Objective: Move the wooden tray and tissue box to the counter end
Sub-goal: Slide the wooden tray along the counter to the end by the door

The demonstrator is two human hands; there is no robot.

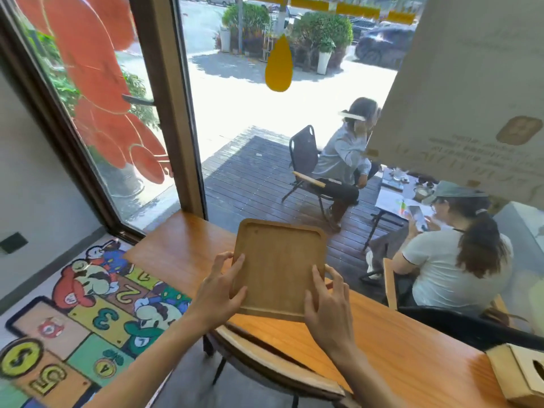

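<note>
My left hand [219, 293] and right hand [326, 301] gripped the tray [278, 266] by its near corners, thumbs laid on the upper face and fingers wrapped under the rim at each side. The tray was square with rounded corners and a raised lip, and nothing lay in it. I held it tilted, near edge toward me, above the counter [382, 343]; whether its far edge touched the wood, I could not tell. It hung over the stretch of counter close to the window [235, 98], short of the counter's left end. The tissue box [521, 375] sat on the counter at the far right, well apart from the tray, its oval slot facing up and only partly in frame. Below the counter's edge, between my forearms, stood a chair [273, 360] with a curved wooden back. A painted floor mat [82, 313] with numbered squares and cartoon figures covered the ground to the left. Beyond the glass, two people sat at an outdoor table [394, 198] on dark decking.
</note>
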